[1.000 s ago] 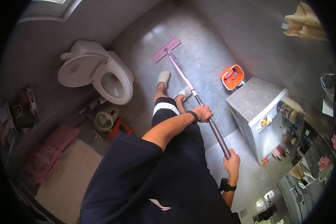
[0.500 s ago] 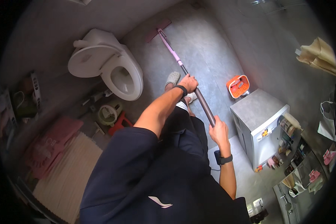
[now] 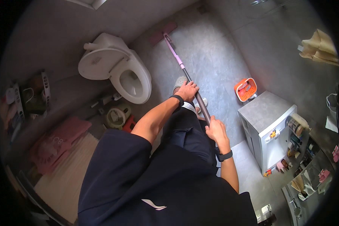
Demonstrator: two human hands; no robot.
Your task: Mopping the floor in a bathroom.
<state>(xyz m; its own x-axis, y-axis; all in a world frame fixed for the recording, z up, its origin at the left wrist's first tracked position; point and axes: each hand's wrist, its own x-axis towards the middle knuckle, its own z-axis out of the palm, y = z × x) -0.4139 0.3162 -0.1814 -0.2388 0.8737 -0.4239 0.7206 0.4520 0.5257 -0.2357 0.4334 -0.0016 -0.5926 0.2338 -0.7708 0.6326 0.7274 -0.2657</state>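
A flat mop with a pink and dark handle slants across the grey tiled floor, its pink head against the floor by the far wall. Partway down the handle, my left hand is closed around it. My right hand grips the handle's near end, close to my body. Both wrists carry dark bands. Under the handle, my feet in light clogs stand on the floor.
To the left is a white toilet with its lid raised. An orange bucket stands right of the mop, beside a white and grey cabinet. Lower left are a pale bin and a pleated cream panel with a pink bag.
My view has shifted, so the toilet, bucket and cabinet appear farther right. My hands have drawn the mop slightly nearer my body, and its head lies flatter in view.
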